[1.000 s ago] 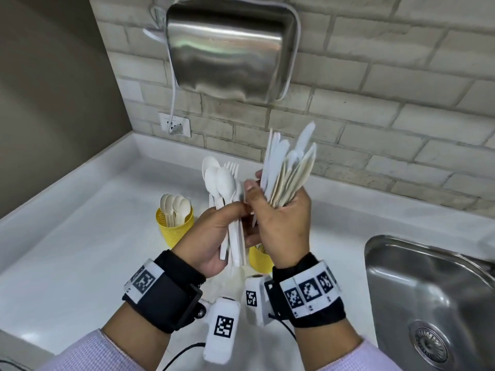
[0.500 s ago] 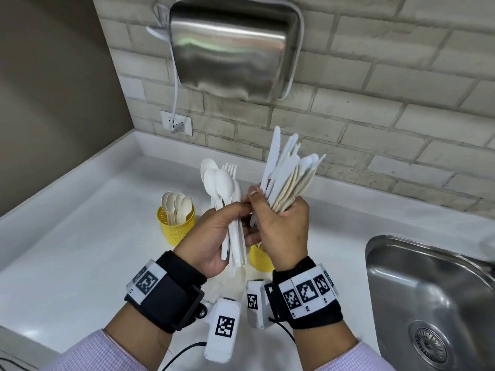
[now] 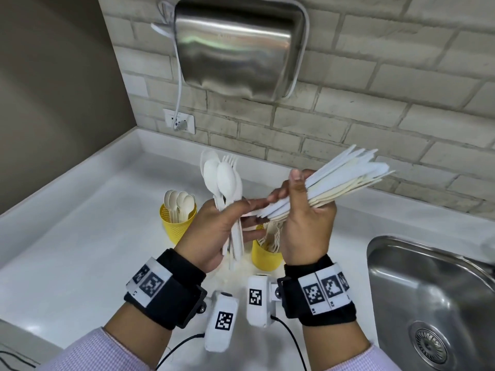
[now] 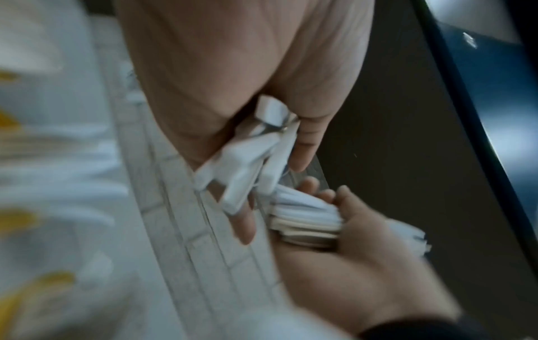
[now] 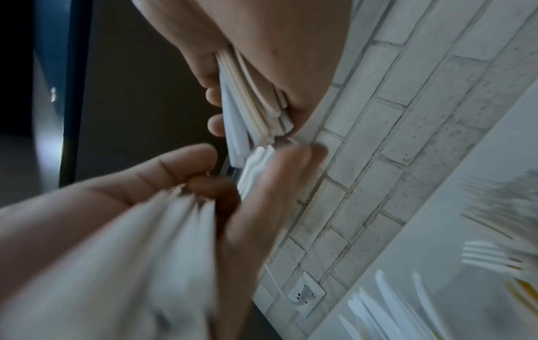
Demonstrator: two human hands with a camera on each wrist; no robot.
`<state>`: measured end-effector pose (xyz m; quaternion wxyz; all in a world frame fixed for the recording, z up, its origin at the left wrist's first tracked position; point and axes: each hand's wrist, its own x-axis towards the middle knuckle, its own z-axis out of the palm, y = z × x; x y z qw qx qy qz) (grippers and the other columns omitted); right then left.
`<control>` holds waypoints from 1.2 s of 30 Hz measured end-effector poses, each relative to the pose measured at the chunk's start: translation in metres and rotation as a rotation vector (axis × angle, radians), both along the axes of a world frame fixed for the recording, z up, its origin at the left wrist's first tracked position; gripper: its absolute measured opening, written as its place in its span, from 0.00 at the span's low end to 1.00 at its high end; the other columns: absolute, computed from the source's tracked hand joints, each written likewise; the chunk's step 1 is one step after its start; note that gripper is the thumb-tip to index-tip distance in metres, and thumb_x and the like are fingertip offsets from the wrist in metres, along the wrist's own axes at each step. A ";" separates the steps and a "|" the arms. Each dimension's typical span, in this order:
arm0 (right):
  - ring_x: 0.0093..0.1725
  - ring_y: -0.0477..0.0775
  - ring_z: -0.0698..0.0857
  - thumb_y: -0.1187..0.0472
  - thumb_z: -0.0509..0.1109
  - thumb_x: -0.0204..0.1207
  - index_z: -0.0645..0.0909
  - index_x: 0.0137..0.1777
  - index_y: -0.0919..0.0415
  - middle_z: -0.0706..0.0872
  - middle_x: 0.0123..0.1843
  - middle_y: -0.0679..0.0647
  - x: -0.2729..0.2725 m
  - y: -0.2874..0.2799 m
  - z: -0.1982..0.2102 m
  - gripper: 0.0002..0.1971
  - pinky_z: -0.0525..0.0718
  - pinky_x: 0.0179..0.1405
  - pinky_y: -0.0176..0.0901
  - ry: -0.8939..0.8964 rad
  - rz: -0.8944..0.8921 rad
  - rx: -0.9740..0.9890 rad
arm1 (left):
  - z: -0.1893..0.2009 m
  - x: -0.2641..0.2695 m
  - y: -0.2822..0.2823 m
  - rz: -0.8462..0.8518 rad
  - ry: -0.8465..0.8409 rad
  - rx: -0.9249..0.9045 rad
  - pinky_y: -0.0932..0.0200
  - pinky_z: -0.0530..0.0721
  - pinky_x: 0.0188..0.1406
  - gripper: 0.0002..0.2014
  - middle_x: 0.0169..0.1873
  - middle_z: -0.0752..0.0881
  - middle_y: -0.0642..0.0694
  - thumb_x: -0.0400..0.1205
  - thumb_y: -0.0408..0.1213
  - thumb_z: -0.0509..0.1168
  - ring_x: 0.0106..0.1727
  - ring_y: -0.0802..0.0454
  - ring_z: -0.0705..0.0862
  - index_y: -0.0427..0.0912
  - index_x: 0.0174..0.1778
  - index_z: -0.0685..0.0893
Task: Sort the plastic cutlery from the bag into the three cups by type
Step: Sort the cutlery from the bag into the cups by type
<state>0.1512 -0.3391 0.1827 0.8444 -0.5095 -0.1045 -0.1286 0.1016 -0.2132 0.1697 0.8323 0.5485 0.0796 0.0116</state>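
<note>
Cutlery fills both of your hands at the centre of the head view. Your left hand (image 3: 214, 231) has its fingers curled round a mixed bunch (image 3: 227, 188) held upright: you can count about three white spoon bowls at the top, with the tines of at least one fork showing just behind them. Your right hand (image 3: 305, 226) grips a thick sheaf of knives (image 3: 345, 178), thumb over the top, the blades fanning toward the upper right of the frame; some are white and some cream, too tightly stacked to count. The handle ends of that sheaf reach across to your left fingertips, and the left wrist view shows the two hands touching there, though it is blurred.

Two yellow cups show on the white counter (image 3: 80, 250). One cup (image 3: 178, 223), left of centre, holds about five cream spoons standing bowl-up. The second cup (image 3: 266, 257), directly below your hands, holds cream forks, their count hidden by your right hand.

At the lower right of the frame lies one steel sink (image 3: 428, 303). One steel hand dryer (image 3: 238, 46) hangs on the brick wall at the top.
</note>
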 end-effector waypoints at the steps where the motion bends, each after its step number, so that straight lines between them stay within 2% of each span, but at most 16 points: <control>1: 0.27 0.58 0.82 0.62 0.72 0.83 0.80 0.42 0.54 0.79 0.27 0.55 0.002 -0.004 0.002 0.08 0.83 0.37 0.57 -0.011 -0.007 0.023 | -0.001 -0.001 -0.001 0.072 -0.046 0.179 0.38 0.90 0.59 0.08 0.56 0.93 0.41 0.88 0.31 0.66 0.57 0.36 0.92 0.34 0.57 0.90; 3: 0.26 0.54 0.79 0.62 0.72 0.82 0.82 0.40 0.51 0.78 0.27 0.52 0.006 -0.010 0.006 0.10 0.79 0.37 0.55 -0.038 -0.014 0.040 | -0.005 -0.003 0.001 0.220 -0.170 0.518 0.45 0.92 0.50 0.04 0.42 0.94 0.50 0.85 0.33 0.71 0.42 0.46 0.94 0.44 0.52 0.90; 4: 0.26 0.53 0.78 0.63 0.72 0.82 0.82 0.39 0.50 0.78 0.27 0.51 0.007 -0.013 0.008 0.11 0.78 0.36 0.54 -0.052 -0.015 0.028 | -0.009 -0.004 0.002 0.257 -0.245 0.664 0.53 0.91 0.46 0.07 0.39 0.93 0.53 0.83 0.35 0.73 0.38 0.51 0.92 0.51 0.53 0.88; 6: 0.25 0.52 0.77 0.61 0.73 0.81 0.83 0.38 0.49 0.78 0.25 0.50 0.006 -0.019 0.010 0.10 0.76 0.34 0.53 -0.065 -0.002 -0.020 | -0.016 -0.003 0.006 0.252 -0.375 0.913 0.58 0.88 0.43 0.14 0.40 0.91 0.56 0.79 0.39 0.74 0.39 0.57 0.89 0.55 0.59 0.85; 9: 0.23 0.58 0.75 0.57 0.74 0.81 0.80 0.38 0.58 0.76 0.23 0.53 0.002 -0.024 0.012 0.11 0.76 0.31 0.53 -0.086 0.042 -0.115 | -0.019 -0.001 0.008 0.265 -0.443 1.039 0.48 0.87 0.40 0.16 0.41 0.90 0.53 0.75 0.39 0.73 0.42 0.50 0.88 0.51 0.59 0.83; 11: 0.24 0.59 0.77 0.54 0.74 0.81 0.78 0.37 0.60 0.77 0.24 0.53 -0.003 -0.026 0.015 0.14 0.77 0.30 0.51 -0.128 0.072 -0.209 | -0.020 0.001 0.008 0.281 -0.463 1.088 0.49 0.85 0.39 0.18 0.40 0.89 0.54 0.73 0.33 0.73 0.41 0.48 0.86 0.54 0.57 0.82; 15: 0.30 0.46 0.83 0.56 0.80 0.77 0.83 0.39 0.57 0.84 0.30 0.45 -0.012 -0.026 0.022 0.10 0.81 0.33 0.39 -0.169 0.114 -0.315 | -0.020 0.003 0.008 0.302 -0.457 1.189 0.53 0.81 0.33 0.17 0.35 0.85 0.55 0.71 0.32 0.72 0.36 0.50 0.81 0.54 0.51 0.79; 17: 0.34 0.45 0.86 0.59 0.79 0.73 0.85 0.38 0.55 0.87 0.32 0.45 -0.014 -0.024 0.022 0.06 0.84 0.36 0.37 -0.177 0.142 -0.339 | -0.019 0.003 0.008 0.312 -0.462 1.177 0.51 0.82 0.32 0.16 0.34 0.85 0.55 0.72 0.33 0.72 0.35 0.49 0.82 0.55 0.50 0.78; 20: 0.36 0.47 0.88 0.61 0.79 0.73 0.85 0.36 0.57 0.88 0.33 0.48 -0.015 -0.020 0.020 0.07 0.86 0.38 0.40 -0.160 0.180 -0.358 | -0.014 0.000 0.006 0.326 -0.465 1.136 0.49 0.84 0.35 0.19 0.36 0.88 0.54 0.72 0.33 0.77 0.38 0.50 0.86 0.56 0.51 0.78; 24: 0.34 0.49 0.86 0.58 0.79 0.73 0.85 0.36 0.56 0.87 0.32 0.49 -0.016 -0.016 0.019 0.07 0.85 0.37 0.42 -0.138 0.201 -0.335 | -0.014 0.002 0.007 0.327 -0.446 1.078 0.51 0.85 0.35 0.18 0.37 0.89 0.55 0.71 0.34 0.78 0.39 0.53 0.88 0.55 0.50 0.80; 27: 0.24 0.55 0.78 0.56 0.79 0.79 0.82 0.34 0.60 0.79 0.24 0.53 -0.012 -0.018 0.017 0.15 0.78 0.28 0.48 -0.118 0.135 -0.290 | -0.013 0.000 0.006 0.330 -0.447 0.967 0.57 0.85 0.39 0.14 0.39 0.90 0.58 0.74 0.34 0.77 0.40 0.58 0.88 0.55 0.49 0.84; 29: 0.21 0.57 0.73 0.55 0.77 0.79 0.81 0.31 0.55 0.75 0.21 0.55 -0.005 -0.022 0.016 0.16 0.76 0.30 0.53 -0.073 0.127 -0.184 | -0.010 -0.001 0.004 0.353 -0.411 0.813 0.68 0.83 0.45 0.16 0.41 0.91 0.66 0.77 0.30 0.79 0.43 0.65 0.89 0.58 0.48 0.86; 30: 0.21 0.56 0.71 0.57 0.77 0.79 0.80 0.30 0.53 0.73 0.20 0.54 -0.001 -0.025 0.016 0.16 0.75 0.31 0.51 -0.035 0.125 -0.105 | -0.009 0.000 0.004 0.367 -0.368 0.726 0.72 0.81 0.45 0.17 0.38 0.90 0.68 0.78 0.28 0.78 0.41 0.69 0.87 0.59 0.45 0.85; 31: 0.20 0.55 0.70 0.60 0.77 0.79 0.78 0.30 0.53 0.71 0.20 0.53 0.003 -0.028 0.016 0.17 0.75 0.31 0.48 0.003 0.130 -0.016 | -0.010 0.001 0.005 0.374 -0.320 0.654 0.71 0.80 0.41 0.17 0.31 0.88 0.65 0.78 0.28 0.78 0.35 0.67 0.85 0.57 0.39 0.84; 33: 0.20 0.53 0.69 0.65 0.75 0.79 0.74 0.31 0.56 0.69 0.21 0.53 0.009 -0.034 0.017 0.17 0.74 0.30 0.44 0.057 0.127 0.129 | -0.012 0.003 0.009 0.380 -0.259 0.556 0.62 0.76 0.32 0.22 0.21 0.78 0.57 0.79 0.30 0.78 0.26 0.56 0.77 0.50 0.25 0.76; 36: 0.21 0.52 0.71 0.65 0.72 0.83 0.73 0.34 0.56 0.69 0.24 0.53 0.016 -0.043 0.016 0.16 0.74 0.30 0.43 0.113 0.098 0.225 | -0.014 0.005 0.015 0.365 -0.207 0.452 0.57 0.74 0.30 0.23 0.21 0.72 0.48 0.80 0.31 0.77 0.25 0.46 0.72 0.48 0.22 0.74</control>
